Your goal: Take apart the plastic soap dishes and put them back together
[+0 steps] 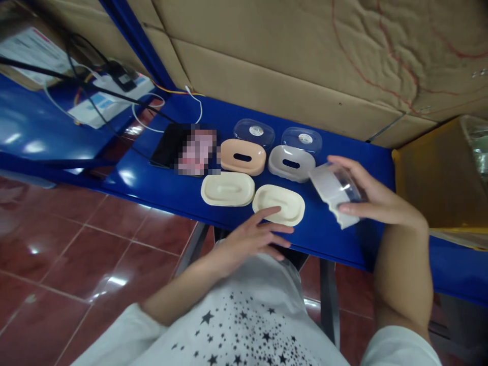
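Near the left edge of the worktop (145,190), a dark device (165,147) is placed, its screen blurred. Beside it, a cream tray (224,192) is set near the front edge, with a peach dish (244,168) and a clear lid (244,133) ranged behind. The left hand (255,236) is held open at the front edge, its forefinger extended over a second cream tray (293,203); contact cannot be told. Behind that are found a grey dish (293,175) and another lid (292,137). A clear-covered dish (330,185) is gripped, tilted, by the right hand (371,198); bare surface is left before it, towards the front edge.
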Tool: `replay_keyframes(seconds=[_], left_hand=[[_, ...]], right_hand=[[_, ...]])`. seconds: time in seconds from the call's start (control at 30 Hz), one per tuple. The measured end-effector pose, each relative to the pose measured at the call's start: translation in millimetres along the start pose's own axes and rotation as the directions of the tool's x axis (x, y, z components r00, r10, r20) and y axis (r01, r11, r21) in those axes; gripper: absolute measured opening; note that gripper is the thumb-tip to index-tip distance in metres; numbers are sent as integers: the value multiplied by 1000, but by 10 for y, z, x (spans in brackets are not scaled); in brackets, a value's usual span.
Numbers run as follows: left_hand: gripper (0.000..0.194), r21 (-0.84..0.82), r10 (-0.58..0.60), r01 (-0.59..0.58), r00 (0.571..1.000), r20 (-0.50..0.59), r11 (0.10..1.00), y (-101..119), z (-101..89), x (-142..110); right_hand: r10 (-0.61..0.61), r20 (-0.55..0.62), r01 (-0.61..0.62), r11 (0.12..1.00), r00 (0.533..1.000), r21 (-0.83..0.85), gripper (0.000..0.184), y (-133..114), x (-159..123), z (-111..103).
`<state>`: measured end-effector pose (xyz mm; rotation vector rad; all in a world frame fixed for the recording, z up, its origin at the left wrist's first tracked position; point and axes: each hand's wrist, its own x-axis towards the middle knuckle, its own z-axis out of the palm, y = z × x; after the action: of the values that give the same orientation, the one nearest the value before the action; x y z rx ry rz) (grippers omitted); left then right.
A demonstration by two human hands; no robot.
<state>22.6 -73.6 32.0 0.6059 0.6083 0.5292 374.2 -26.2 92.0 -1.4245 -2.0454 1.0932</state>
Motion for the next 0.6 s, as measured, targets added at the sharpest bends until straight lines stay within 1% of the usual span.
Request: replay_keyframes(seconds=[0.03,0.07,0.1,0.13,0.2,0.27,0.33,0.37,0.43,0.47,0.53,0.6], left_hand=[[95,-31,19,-18,999,31,999,-83,111,82],[108,-35,37,-35,998,60,999,-156,210,154],[111,-19,52,-51,996,75,999,-214,292,213],[104,-1,61,-61,995,79,998,-257,354,258],[92,3,86,-87,995,51,996,-300,418,304],[88,-1,114,-114,993,14,993,-302,407,298],[85,37,151,-151,988,-12,988,-280,346,252],[83,79,165,-163,986,-18,983,-265,307,218],[75,180,164,-157,986,-24,971,-232,232,146],[71,224,141,-131,990,-28,966,-220,202,113],[67,253,71,-56,996,-49,966,-214,163,72],[69,188,7,5,998,-61,982,-238,143,72]], right_hand=[[-85,81,78,993,993,85,106,-92,29,101],[-160,149,137,979,976,154,107,-162,69,218],[-217,198,177,963,956,202,108,-210,116,343],[-256,227,204,951,940,231,107,-236,160,464],[-293,240,226,936,925,270,104,-239,224,648],[-307,213,225,914,927,338,98,-204,247,705],[-296,151,219,896,943,386,95,-141,270,621],[-270,102,214,903,957,373,96,-95,302,536],[-174,-19,173,950,985,259,98,36,437,314],[-112,-84,126,977,990,174,99,119,540,194],[10,-187,-6,1000,982,18,103,298,785,-29],[100,-229,-123,988,968,-89,108,442,1012,-195]])
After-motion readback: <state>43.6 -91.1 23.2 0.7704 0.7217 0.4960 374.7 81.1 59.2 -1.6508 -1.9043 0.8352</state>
